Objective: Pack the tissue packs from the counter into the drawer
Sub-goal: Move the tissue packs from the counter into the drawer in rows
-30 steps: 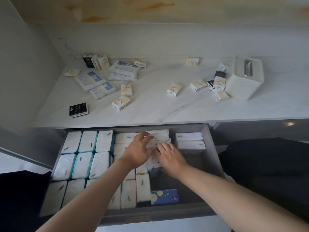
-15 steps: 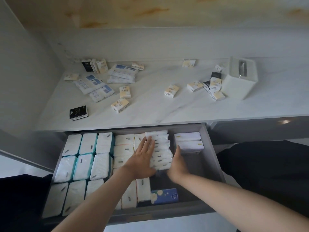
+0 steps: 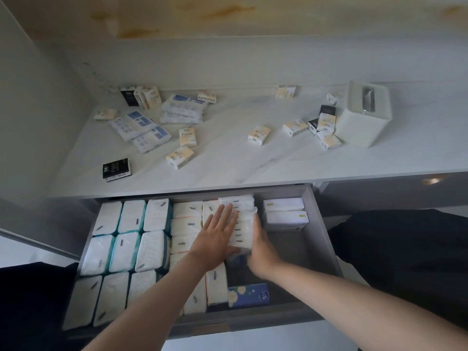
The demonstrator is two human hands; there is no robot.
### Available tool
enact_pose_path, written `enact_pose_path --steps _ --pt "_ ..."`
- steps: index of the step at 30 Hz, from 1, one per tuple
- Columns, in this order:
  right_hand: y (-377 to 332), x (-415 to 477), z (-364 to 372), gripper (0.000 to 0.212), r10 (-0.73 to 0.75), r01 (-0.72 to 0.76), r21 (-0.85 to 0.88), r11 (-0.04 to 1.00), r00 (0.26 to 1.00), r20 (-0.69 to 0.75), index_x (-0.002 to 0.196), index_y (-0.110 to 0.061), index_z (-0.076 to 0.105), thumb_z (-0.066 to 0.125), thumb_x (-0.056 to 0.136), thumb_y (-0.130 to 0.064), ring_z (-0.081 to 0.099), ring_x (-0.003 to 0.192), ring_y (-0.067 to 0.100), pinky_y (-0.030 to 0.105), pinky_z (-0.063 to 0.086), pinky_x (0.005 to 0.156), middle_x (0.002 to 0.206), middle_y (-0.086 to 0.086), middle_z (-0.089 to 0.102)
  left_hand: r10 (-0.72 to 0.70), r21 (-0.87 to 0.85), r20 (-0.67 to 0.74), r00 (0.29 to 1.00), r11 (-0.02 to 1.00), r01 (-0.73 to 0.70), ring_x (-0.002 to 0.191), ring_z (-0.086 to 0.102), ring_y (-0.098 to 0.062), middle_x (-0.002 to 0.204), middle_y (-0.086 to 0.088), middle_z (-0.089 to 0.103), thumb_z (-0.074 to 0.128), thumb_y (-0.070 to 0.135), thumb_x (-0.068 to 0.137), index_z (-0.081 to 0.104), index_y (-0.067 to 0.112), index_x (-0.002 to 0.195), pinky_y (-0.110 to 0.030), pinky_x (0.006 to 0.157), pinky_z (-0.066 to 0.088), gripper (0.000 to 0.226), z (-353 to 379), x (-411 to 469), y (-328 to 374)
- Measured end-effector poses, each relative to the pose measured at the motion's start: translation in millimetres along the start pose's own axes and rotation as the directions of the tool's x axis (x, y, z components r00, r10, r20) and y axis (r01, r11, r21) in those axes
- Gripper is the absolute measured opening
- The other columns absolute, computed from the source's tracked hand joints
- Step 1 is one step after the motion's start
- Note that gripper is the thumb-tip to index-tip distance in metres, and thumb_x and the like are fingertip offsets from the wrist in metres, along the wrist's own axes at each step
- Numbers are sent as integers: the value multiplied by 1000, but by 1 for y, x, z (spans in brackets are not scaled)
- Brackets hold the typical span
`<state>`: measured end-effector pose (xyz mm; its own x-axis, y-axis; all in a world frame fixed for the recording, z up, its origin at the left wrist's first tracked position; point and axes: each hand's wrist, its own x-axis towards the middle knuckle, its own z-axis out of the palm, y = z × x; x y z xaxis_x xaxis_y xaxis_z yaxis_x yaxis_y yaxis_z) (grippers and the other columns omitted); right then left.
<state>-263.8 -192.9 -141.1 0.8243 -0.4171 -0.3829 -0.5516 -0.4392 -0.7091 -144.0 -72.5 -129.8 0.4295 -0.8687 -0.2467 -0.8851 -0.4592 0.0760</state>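
Straight, unclenched fingers on both: left hand (image 3: 215,236) flat on the 9 o'clock side of the upright row of tissue packs (image 3: 244,225), right hand (image 3: 263,252) edge-on at 3 o'clock. Advise an even squeeze, keeping the row upright and tight toward 12 o'clock in drawer (image 3: 323,239). Loose packs (image 3: 180,157) left on surface (image 3: 228,168).

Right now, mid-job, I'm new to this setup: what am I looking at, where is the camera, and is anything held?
No machine here: these are a person's two bare hands, seen from one camera worn on the head, looking down. The left hand lies flat on a row of white tissue packs in the open drawer; the right hand presses against the row's side. Neither holds anything. On the counter above lie scattered small tissue packs and a white tissue box.
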Motion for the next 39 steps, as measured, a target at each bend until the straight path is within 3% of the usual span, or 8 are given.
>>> enact_pose_path --steps 7,10,15,20,24,27,32,39 --pt "-4 5 -17 112 25 4 -144 990 980 199 146 -23 -38 56 89 1 34 141 25 22 35 101 165 3 -11 -44 -40 32 999 998 45 145 -28 -27 157 -9 -32 40 60 88 -22 11 151 -48 122 -1 101 -1 -1 1" --pt "-7 6 -20 114 39 -11 -139 990 979 201 145 -30 -38 60 90 -10 34 141 27 27 36 106 165 5 -7 -50 -40 74 996 998 53 146 -25 -27 158 -8 -29 37 68 88 -21 10 152 -47 122 0 104 -6 -1 2" --pt "-18 -5 -32 106 71 -62 -148 987 996 52 150 -41 -7 67 79 -14 47 124 29 39 46 100 148 6 25 -58 -34 98 993 998 62 148 -19 -26 161 -6 -21 38 73 85 -17 12 153 -45 123 1 107 -18 -4 3" --pt "-39 -14 -52 83 37 -47 -285 957 999 -39 147 -31 13 63 82 -18 50 114 29 39 49 93 139 7 33 -82 -100 83 993 991 90 150 -10 -26 163 -4 -9 55 61 86 -8 15 155 -44 123 5 105 -35 -12 9" --pt "-69 -10 -72 62 -110 68 -442 894 991 -71 147 -25 30 53 90 -17 46 125 32 41 41 104 143 7 37 -106 -198 -10 994 975 102 145 17 -24 157 -3 23 60 52 86 15 19 155 -41 116 24 88 -60 -14 2" --pt "-104 4 -83 51 -238 187 -406 894 968 -78 144 -21 40 51 94 -18 48 127 25 38 42 103 142 4 43 -170 -295 -62 984 944 144 132 36 -22 141 -1 45 60 45 89 35 23 146 -40 107 37 66 -90 -10 -18" --pt "-168 37 -91 44 -328 288 -360 887 943 -53 137 -25 48 50 94 -20 55 111 17 32 47 91 126 -3 56 -296 -379 -104 949 895 238 111 54 -17 121 4 59 59 41 91 50 25 132 -36 96 46 46 -146 -5 -67" --pt "-243 97 -75 44 -373 345 -426 836 928 19 135 -25 51 51 91 -21 55 116 24 33 45 89 130 2 58 -398 -314 -190 898 891 328 115 55 -20 126 1 60 57 39 92 52 24 130 -36 99 44 41 -182 2 -151"
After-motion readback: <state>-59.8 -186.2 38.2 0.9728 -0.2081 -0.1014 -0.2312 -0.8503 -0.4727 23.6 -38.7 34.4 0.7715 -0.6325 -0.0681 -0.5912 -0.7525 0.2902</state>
